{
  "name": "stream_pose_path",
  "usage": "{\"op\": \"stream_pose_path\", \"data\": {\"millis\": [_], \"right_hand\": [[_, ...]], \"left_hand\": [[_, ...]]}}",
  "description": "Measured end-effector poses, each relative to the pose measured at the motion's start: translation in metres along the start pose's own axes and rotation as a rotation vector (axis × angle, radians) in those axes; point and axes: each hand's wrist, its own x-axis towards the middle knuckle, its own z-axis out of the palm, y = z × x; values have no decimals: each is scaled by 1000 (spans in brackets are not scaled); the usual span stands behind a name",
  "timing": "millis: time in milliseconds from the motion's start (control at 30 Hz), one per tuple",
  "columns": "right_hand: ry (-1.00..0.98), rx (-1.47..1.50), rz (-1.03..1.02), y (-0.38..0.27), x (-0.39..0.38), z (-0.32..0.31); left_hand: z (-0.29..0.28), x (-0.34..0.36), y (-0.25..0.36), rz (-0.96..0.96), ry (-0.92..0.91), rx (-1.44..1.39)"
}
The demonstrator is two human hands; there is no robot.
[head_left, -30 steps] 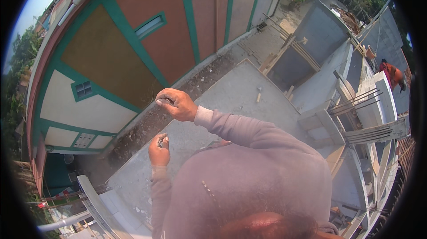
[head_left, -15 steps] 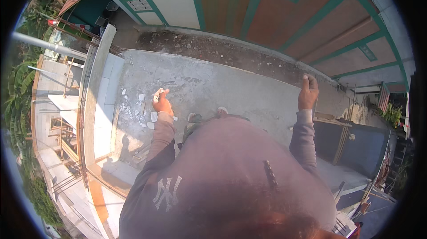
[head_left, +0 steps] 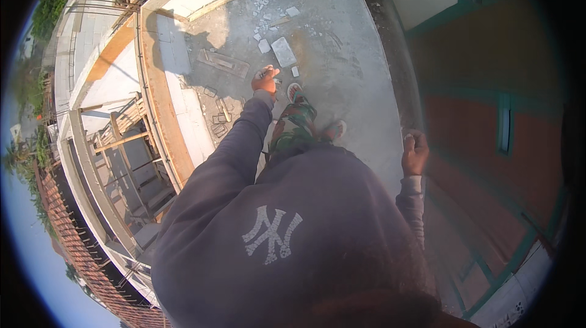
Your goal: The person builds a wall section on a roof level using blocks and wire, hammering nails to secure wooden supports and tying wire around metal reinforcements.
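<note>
My left hand [head_left: 266, 82] is held out at the left of my body with its fingers curled; something small may be in them, but I cannot make it out. My right hand [head_left: 415, 153] hangs at my right, fingers bent and closed, their contents unclear. Both sleeves are dark, and my shirt [head_left: 287, 175] has a pale emblem. Below, my camouflage trousers [head_left: 293, 123] and sandalled feet [head_left: 294, 92] show on the grey concrete slab [head_left: 354, 65]. Beyond my left hand lie a flat white block [head_left: 283, 52], broken white pieces [head_left: 264, 46] and a grey plank [head_left: 223, 63].
Timber formwork [head_left: 122, 151], a long orange-edged beam [head_left: 165, 114] with rods and white block walls [head_left: 180, 59] line the left. At the right, beyond the slab's edge, stands a painted building [head_left: 482, 132] with green trim. A tiled roof [head_left: 67, 224] shows at the lower left.
The view has swung round: the building moved from top to right, the formwork fills the left. My hands have moved apart since a second ago, and my left arm now reaches further forward than my right.
</note>
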Motion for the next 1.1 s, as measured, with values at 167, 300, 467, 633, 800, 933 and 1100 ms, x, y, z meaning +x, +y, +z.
{"op": "stream_pose_path", "data": {"millis": [167,300,467,633,800,933,1100], "right_hand": [[-168,-250,-15,-36,53,45],[-226,-275,-27,-73,80,94],[-336,-311,-95,-118,114,151],[-331,-367,-136,-171,130,192],[-420,-361,-347,-211,162,231],[-494,-356,-513,-236,176,263],[-706,-279,-736,-279,182,295]], "left_hand": [[-14,23,3,-134,141,5],[-34,73,4,-167,235,58],[-90,184,-20,-188,414,255],[-69,228,46,-308,439,176],[-99,265,88,-254,578,298],[-54,207,157,-131,148,150],[50,58,227,28,-454,121]]}}
